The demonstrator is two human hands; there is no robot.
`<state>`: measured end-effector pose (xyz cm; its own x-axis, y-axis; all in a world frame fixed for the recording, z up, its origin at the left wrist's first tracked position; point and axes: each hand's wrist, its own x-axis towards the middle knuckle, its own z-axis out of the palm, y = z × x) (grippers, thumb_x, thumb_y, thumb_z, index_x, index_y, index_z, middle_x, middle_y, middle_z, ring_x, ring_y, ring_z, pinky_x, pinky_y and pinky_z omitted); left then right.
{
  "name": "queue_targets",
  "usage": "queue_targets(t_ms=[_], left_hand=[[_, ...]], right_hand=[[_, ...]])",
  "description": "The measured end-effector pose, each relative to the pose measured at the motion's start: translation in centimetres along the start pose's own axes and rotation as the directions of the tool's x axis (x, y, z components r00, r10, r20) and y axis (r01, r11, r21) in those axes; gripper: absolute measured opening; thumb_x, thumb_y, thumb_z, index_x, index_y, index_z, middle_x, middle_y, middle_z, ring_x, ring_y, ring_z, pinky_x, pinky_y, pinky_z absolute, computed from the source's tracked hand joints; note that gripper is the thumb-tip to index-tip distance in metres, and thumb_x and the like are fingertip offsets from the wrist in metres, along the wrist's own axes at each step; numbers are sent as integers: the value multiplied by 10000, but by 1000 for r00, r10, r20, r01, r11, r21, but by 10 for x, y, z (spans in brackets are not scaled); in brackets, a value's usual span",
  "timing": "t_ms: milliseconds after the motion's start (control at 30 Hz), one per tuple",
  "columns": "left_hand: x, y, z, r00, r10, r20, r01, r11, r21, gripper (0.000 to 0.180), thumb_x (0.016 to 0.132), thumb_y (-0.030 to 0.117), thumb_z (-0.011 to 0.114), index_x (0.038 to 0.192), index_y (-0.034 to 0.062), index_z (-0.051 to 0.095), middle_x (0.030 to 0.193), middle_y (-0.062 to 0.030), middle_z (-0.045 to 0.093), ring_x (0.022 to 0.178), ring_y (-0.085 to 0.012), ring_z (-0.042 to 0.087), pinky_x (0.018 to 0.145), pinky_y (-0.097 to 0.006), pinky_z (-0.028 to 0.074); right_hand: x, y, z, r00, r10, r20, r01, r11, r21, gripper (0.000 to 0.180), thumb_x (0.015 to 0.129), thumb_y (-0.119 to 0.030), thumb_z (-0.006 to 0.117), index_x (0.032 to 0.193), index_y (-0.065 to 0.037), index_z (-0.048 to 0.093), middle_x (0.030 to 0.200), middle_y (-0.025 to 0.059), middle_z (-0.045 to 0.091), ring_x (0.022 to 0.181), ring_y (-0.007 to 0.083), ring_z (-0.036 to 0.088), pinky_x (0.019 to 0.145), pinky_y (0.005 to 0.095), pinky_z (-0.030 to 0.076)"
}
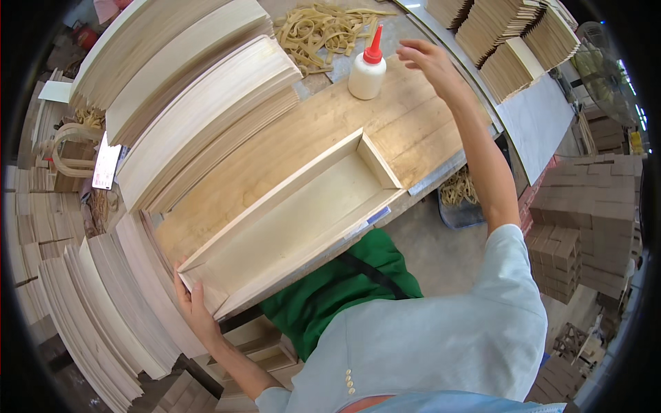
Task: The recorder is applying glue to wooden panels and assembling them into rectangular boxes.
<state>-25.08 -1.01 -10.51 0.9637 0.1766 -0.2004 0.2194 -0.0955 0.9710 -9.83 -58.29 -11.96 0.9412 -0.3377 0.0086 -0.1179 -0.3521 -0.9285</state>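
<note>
A long, shallow wooden drawer box (272, 199) lies slantwise on the workbench, its pale bottom panel showing inside four low walls. My left hand (195, 303) grips its near-left end, the thumb at the inner side and the fingers outside. At the far side of the bench stands a white squeeze bottle (366, 77) with a red cap and pointed red nozzle. Just right of that bottle is my right hand (428, 63), held in the air with fingers stretched out and nothing in them. A small gap shows between its fingertips and the bottle.
Tall stacks of thin wooden boards (206, 110) line the bench's left side, with more boards (103, 310) at lower left. Tan rubber-like bands (323, 31) lie heaped at the back. Stacked wood pieces (509, 41) stand at far right. A dark bin (461, 206) sits below the bench.
</note>
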Motion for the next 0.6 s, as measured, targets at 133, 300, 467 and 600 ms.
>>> queue_targets(t_ms=[133,300,467,600], left_hand=[[-3,1,-6,999,8,-39,-8,1000,4,570,869,-4,476,1417,-40,324,1427,-152,408,1296,-234,402,1080,-338,300],[-8,5,-3,996,76,-35,-71,989,129,620,859,-37,468,1447,-18,273,1462,-147,367,1337,-226,350,1107,-335,250],[-10,2,-15,994,102,-36,-101,994,38,633,890,-4,477,1467,-10,217,1476,-181,333,1370,-249,308,1126,-352,221],[-24,11,-21,991,96,-91,-100,994,-34,601,928,41,495,1460,-16,223,1478,-192,323,1376,-293,304,1119,-382,257]], right_hand=[[83,26,43,996,-26,-86,-13,906,-423,371,851,-307,615,1059,-5,671,1002,204,678,925,300,653,837,386,499],[113,44,71,1000,-4,-15,-9,668,-744,337,814,-363,588,855,-49,703,918,227,674,902,376,649,764,474,503],[154,103,45,991,-118,-68,20,616,-787,317,784,-314,603,790,-7,679,836,249,663,805,409,651,670,491,504],[159,98,24,977,-78,-201,-85,714,-694,288,778,-272,599,815,-4,696,795,227,674,761,362,671,656,442,504]])
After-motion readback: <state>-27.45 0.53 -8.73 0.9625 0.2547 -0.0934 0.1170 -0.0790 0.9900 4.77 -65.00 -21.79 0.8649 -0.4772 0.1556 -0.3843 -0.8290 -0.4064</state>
